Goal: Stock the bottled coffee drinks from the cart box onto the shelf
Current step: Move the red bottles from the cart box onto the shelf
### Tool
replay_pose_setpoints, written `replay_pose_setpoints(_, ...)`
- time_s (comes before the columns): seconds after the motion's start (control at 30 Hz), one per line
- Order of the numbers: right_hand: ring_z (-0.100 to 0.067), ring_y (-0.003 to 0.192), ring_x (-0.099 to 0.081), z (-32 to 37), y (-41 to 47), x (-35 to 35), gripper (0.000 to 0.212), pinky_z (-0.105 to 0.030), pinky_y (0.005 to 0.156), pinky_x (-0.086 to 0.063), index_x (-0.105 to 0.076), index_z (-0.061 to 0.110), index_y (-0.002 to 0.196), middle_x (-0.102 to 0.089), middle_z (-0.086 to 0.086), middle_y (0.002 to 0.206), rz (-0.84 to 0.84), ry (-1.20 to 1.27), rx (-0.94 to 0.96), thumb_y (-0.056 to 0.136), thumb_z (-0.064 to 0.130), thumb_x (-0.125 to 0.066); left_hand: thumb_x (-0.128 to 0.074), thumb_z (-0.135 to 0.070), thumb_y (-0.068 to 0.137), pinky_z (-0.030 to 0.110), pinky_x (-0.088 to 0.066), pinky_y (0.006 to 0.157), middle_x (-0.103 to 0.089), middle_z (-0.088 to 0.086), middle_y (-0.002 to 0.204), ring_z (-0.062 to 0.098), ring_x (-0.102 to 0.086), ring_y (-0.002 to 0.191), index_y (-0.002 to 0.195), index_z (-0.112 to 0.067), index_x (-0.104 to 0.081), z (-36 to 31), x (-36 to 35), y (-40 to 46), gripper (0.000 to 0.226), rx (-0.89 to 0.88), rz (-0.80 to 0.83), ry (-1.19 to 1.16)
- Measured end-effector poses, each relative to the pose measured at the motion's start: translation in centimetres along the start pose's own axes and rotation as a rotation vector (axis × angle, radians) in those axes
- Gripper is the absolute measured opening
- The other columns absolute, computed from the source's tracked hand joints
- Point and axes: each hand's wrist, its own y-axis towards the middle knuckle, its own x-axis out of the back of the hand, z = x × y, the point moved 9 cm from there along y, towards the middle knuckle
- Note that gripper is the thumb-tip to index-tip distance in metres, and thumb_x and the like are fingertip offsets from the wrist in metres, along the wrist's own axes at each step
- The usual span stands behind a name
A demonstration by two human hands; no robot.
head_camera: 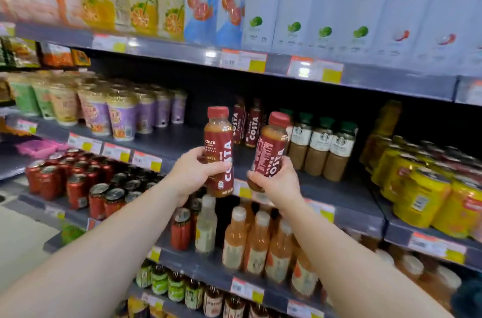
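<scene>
Now the left hand (194,174) grips one upright coffee bottle (219,150) and the right hand (277,182) grips another, tilted (270,153), both before the shelf (180,140). Best set each upright in the bare gap ahead of the matching bottles (246,124) behind.

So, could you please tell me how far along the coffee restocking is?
Done: a few dark red Costa bottles already stand at the back of the grey metal shelf. In hand: the left hand and right hand each grip one red-capped Costa bottle. Left: placing both; the cart box is out of view.
</scene>
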Motion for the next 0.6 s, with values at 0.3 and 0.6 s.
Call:
replay_pose_setpoints(0.3, -0.025, 0.109, -0.060, -0.3, 10.4, -6.6, 0.079, -0.033, 0.084, -0.048, -0.040, 0.015, 0.126, -0.060, -0.002, 0.117, 0.059, -0.245, -0.046, 0.066, 0.045, -0.082, -0.086, -0.024, 0.069, 0.039, -0.056, 0.088, -0.075, 0.000, 0.103, 0.019, -0.072, 0.096, 0.112, -0.021, -0.065, -0.2, 3.7, 10.9, 0.048, -0.034, -0.073, 0.003)
replay_pose_setpoints(0.6, -0.015, 0.113, -0.057, -2.0, 14.5, -9.5, 0.090, -0.028, 0.093, -0.047, -0.033, 0.023, 0.131, -0.057, 0.004, 0.126, 0.176, -0.141, -0.150, 0.061, 0.032, -0.088, -0.082, -0.020, 0.074, 0.023, -0.049, 0.077, -0.069, -0.002, 0.108, 0.013, -0.066, 0.098, 0.124, -0.020, -0.055, 2.3, 3.2, 19.3, 0.056, 0.005, 0.065, 0.002)
